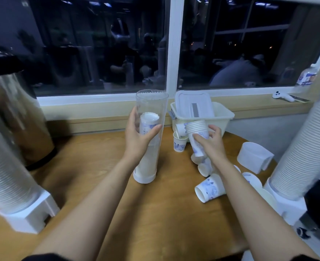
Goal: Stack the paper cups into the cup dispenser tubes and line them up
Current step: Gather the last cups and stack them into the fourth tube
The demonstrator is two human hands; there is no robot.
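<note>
**Mid-frame on the desk: loading the clear tube**

At centre of the frame, upright on the desk (91, 162): clear dispenser tube (152, 102), part-filled with nested cups (148, 119). Steadied by left hand (138, 137), fingers (155, 129) wrapped round its middle. Just right of it, right hand (211, 143), fingers (199, 137) curled round a tilted cup stack (195, 127). Loose cups (210, 188) lying at lower right. Likely step: feeding the stack in. Next: raise over the open top, square up, lower straight, keeping the tube braced against tipping.

Left hand (138, 141): tube (152, 102); right hand (213, 143): cups (195, 127)
</note>
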